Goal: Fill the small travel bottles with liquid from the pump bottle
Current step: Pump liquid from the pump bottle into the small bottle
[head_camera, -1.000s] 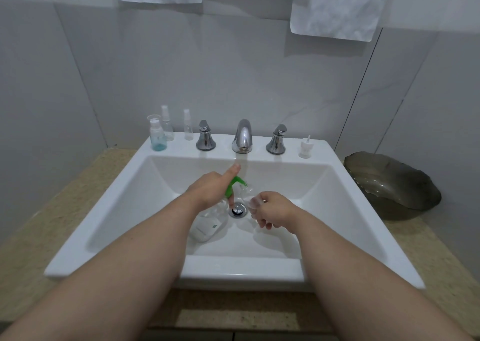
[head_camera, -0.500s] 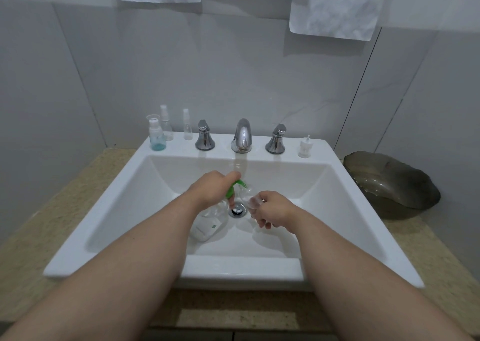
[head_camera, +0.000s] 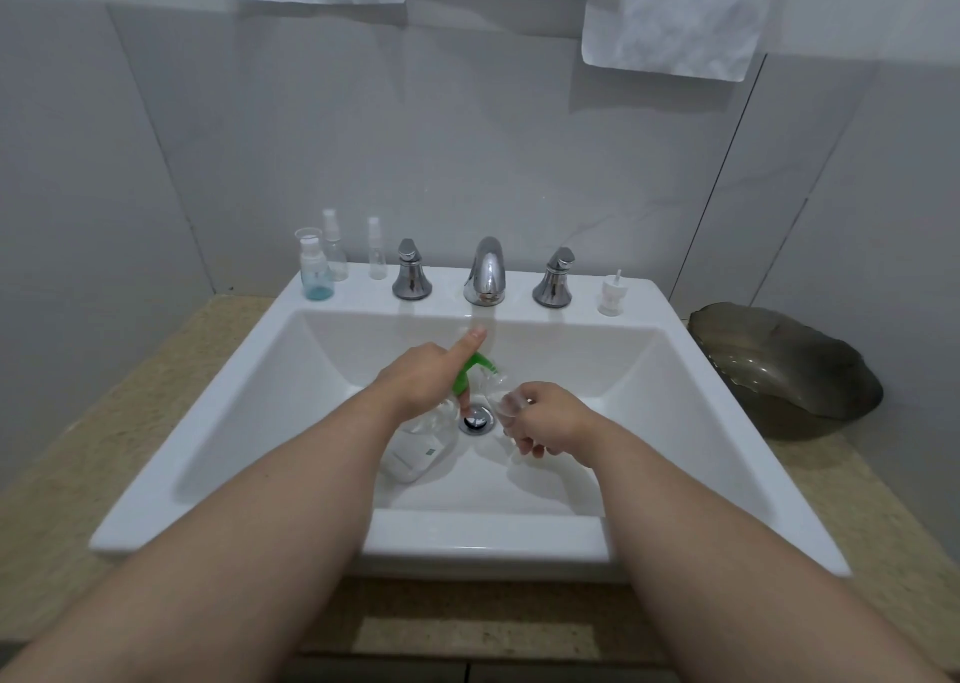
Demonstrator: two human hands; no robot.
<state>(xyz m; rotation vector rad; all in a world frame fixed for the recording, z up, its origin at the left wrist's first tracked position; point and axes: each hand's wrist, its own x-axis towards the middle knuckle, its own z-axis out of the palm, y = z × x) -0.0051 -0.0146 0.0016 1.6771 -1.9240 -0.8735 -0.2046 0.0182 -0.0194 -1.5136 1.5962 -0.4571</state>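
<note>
My left hand [head_camera: 421, 378] grips the tilted pump bottle [head_camera: 415, 456] low in the white sink [head_camera: 483, 537], forefinger raised above the green pump [head_camera: 464, 376]. My right hand [head_camera: 553, 417] pinches a clear travel bottle [head_camera: 501, 396] at the nozzle. A speckled beige countertop [head_camera: 150, 370] surrounds the basin, with grey tiled walls [head_camera: 311, 136] behind.

Views: one. Head camera, wide-angle, set above and behind both hands, facing forward and down. Range: close. The left hand [head_camera: 422, 382] and right hand [head_camera: 551, 417] sit near frame centre, with forearms entering from the lower edge. Beyond the hands are the sink [head_camera: 483, 537] back ledge and the wall [head_camera: 467, 136].
</note>
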